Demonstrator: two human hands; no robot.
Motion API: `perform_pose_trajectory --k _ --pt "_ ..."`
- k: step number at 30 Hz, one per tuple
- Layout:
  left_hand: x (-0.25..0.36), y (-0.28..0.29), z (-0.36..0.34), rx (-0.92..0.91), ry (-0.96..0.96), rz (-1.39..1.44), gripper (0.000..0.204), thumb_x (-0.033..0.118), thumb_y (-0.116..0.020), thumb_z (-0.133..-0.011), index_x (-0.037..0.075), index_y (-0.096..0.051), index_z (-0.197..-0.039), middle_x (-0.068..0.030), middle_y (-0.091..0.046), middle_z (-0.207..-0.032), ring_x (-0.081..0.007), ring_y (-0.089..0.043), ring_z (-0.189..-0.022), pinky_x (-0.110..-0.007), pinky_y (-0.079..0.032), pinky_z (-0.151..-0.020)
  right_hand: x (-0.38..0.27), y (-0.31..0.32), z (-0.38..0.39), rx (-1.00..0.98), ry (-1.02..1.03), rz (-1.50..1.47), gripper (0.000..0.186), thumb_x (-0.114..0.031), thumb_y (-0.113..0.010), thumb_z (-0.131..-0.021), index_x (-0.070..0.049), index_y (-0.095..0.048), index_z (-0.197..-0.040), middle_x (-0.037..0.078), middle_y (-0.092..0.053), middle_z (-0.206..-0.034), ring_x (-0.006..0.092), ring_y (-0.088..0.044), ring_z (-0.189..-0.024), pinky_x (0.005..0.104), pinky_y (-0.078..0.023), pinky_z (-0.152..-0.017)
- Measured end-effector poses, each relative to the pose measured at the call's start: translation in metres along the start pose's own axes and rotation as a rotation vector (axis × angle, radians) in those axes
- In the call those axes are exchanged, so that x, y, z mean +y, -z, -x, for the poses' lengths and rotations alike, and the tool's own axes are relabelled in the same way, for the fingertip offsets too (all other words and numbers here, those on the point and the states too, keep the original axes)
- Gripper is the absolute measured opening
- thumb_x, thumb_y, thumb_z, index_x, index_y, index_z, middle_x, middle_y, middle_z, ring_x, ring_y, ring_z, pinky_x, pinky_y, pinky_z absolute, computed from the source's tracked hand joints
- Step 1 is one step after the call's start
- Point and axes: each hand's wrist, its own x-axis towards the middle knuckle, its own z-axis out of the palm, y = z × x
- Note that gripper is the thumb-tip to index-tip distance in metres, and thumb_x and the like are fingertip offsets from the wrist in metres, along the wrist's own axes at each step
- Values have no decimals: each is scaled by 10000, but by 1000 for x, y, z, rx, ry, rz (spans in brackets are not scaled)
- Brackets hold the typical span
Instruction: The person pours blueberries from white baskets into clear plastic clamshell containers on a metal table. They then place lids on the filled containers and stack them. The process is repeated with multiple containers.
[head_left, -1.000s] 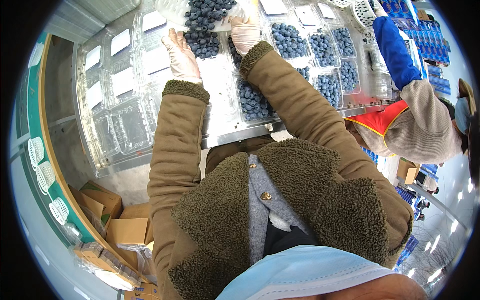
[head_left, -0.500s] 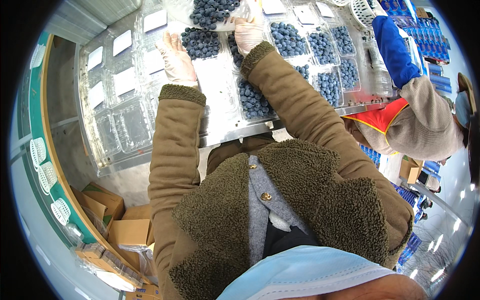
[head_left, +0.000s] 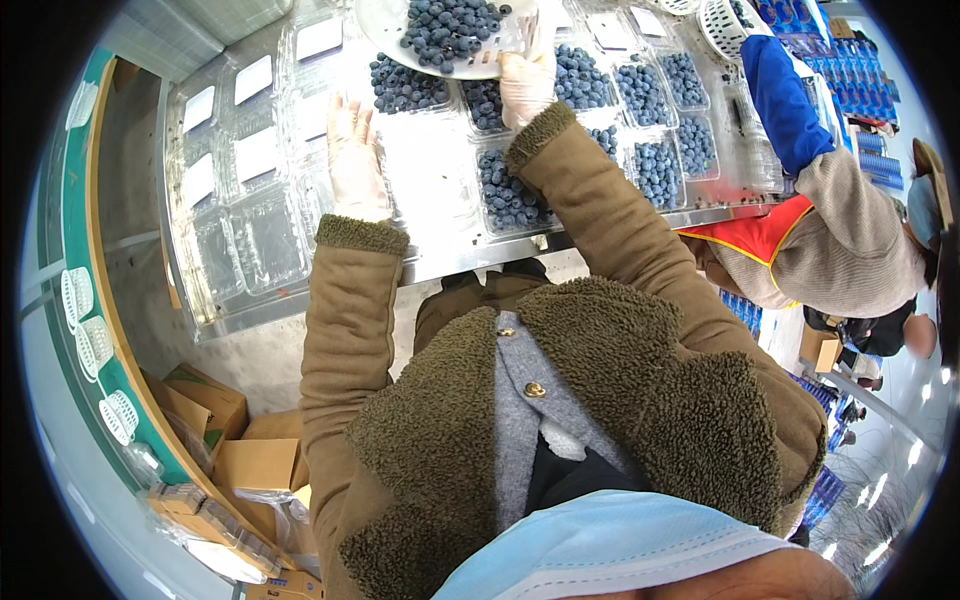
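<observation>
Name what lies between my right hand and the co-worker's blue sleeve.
In the head view, clear tubs of blueberries lie between your right hand and the blue sleeve, with clear plastic containers beside the sleeve.

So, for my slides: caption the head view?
Gloved right hand holding a white slotted plastic basket of dark blueberries by clear plastic boxes; left hand open.

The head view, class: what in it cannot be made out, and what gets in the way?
All in the head view:
Far side of the white basket gripped by the right hand: cut off by the top edge.
Full extent of the blueberries just past the right sleeve: covered by that sleeve.
Edges of the clear boxes beside the left hand: washed out by glare.
Actions of the dark-clothed person: too small.
</observation>
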Motion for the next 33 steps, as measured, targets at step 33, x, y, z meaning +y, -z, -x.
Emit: perform_pose_trajectory --k 33 --pt "36 15 -13 -40 -304 -536 149 61 -641 -792 10 -599 -925 -67 -627 -867 -128 -589 -766 -251 -480 -726 -43 27 48 114 -156 12 294 23 -511 -737 21 -522 -1030 94 -593 -874 158 -571 -715 262 -479 -663"
